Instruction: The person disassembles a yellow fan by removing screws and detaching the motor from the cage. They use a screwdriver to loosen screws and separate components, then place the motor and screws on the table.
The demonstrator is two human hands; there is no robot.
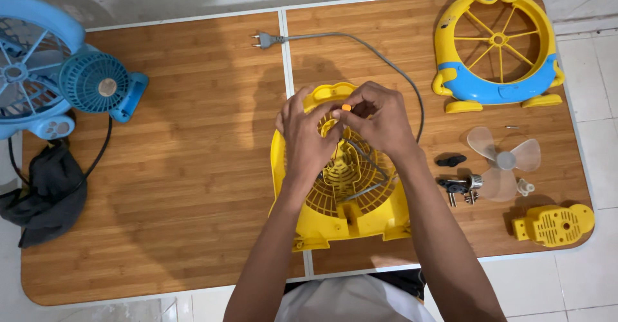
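Yellow plastic fan housing (341, 193) lies flat on the wooden worktop (187, 167), under both hands: left hand (308, 138) gripping its rim, right hand (380, 119) pinching a small orange-tipped tool (346, 107).

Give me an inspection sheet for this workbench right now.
Surface: wooden folding table, seam down the middle.
Job's things: yellow fan housing lying flat; small orange-tipped part at the fingertips.
Clutter: clear fan blade, yellow motor cover, small black parts, yellow-blue front grille, blue fan, dark cloth.
Grippers: left hand and right hand both on the housing.
Cables: grey cord with plug, unplugged.
Surroundings: white tiled floor.
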